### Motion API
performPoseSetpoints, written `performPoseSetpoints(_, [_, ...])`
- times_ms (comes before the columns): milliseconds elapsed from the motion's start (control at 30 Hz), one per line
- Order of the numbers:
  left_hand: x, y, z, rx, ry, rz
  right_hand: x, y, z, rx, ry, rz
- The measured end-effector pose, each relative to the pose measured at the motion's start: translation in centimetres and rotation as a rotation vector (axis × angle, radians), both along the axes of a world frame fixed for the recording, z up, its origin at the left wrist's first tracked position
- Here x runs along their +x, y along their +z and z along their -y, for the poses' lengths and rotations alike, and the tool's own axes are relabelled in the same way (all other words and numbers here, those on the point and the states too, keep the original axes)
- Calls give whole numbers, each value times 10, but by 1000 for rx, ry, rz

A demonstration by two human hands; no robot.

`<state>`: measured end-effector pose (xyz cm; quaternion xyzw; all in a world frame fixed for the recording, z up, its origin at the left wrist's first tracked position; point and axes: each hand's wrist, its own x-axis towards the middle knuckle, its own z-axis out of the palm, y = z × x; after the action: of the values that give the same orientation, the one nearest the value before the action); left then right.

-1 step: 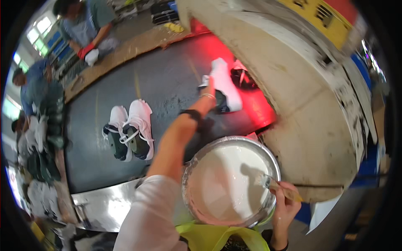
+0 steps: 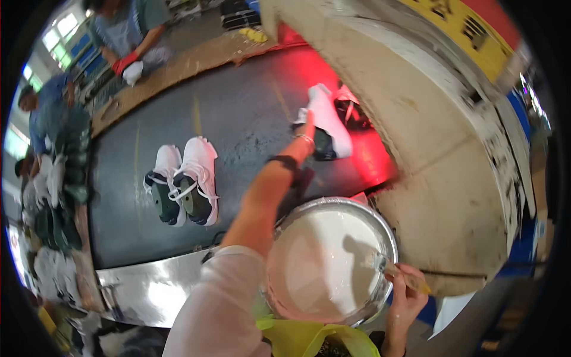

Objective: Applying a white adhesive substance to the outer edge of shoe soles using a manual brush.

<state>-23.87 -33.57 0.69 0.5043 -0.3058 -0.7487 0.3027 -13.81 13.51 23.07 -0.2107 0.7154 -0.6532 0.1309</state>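
My left hand point(image 2: 307, 128) reaches far over the dark belt, closed on a white and dark green sneaker point(image 2: 331, 122); the shoe hides part of the fingers. My right hand point(image 2: 408, 296) is closed round the yellowish handle of a brush point(image 2: 386, 265). The bristle end is over the right side of a metal basin point(image 2: 389, 233) of milky white liquid point(image 2: 315, 262). Left of my left forearm, a matching pair stands on the belt: one white and green sneaker point(image 2: 166, 184) beside another sneaker point(image 2: 198, 178), laces loose.
A dark shoe point(image 2: 352, 113) sits under red light at the opening of a beige machine housing point(image 2: 428, 137). The dark belt point(image 2: 244, 89) has a wooden ledge point(image 2: 178, 66) along its far side. A person in red gloves point(image 2: 125, 62) works beyond; grey shoes point(image 2: 50, 238) are stacked left.
My left hand and the sneaker it holds have shifted slightly right, toward the red-lit opening. My right hand still holds the brush over the basin, almost unmoved.
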Motion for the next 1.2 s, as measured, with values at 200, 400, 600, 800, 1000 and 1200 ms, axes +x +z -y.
performPoseSetpoints(200, [0, 52, -17, 63, -367, 211, -5, 2, 15, 95, -58, -39])
performPoseSetpoints(400, [233, 114, -69, -1541, -516, 1585, -2, 6, 6, -12, 143, -4])
performPoseSetpoints(600, [418, 104, -91, -1378, -519, 1752, 24, 20, -4, -98, 267, 11])
performPoseSetpoints(800, [540, 96, -88, -767, -666, 1936, 34, 24, -23, -57, 230, -35])
performPoseSetpoints(1000, [547, 105, -66, -560, -808, 1860, 44, 19, -3, -8, 280, 3])
performPoseSetpoints(1200, [550, 67, -61, -823, -543, 1614, 57, 19, 7, -19, 259, 0])
